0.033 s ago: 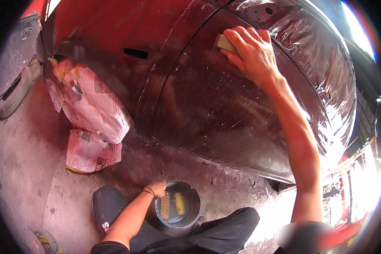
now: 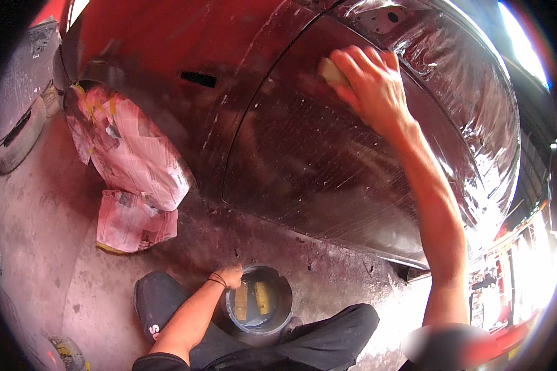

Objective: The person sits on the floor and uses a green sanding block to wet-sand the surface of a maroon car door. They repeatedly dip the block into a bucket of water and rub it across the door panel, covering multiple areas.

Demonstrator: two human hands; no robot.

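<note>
My right hand (image 2: 372, 86) is wrapped round a beige sanding block (image 2: 333, 72), pressing it to the upper part of a dark, scuffed car door (image 2: 315, 161). Its fingers are slightly smeared by motion. Low in the middle, my left hand (image 2: 232, 276) closes over the rim of a dark round bucket (image 2: 282, 324) that stands between my legs. Inside the bucket are shallow water, a flat tan block (image 2: 241, 301) and a yellowish block (image 2: 262, 298).
Wrinkled plastic sheeting (image 2: 455, 105) covers the car right of the door. Masking paper (image 2: 139, 148) covers the wheel at left. A red panel (image 2: 167, 37) with a dark slot (image 2: 198, 79) lies between them. A grey car part (image 2: 21, 93) stands far left on the stained concrete floor (image 2: 37, 229).
My right hand and the sanding block have shifted slightly right and down on the door. My left hand stays at the bucket rim.
</note>
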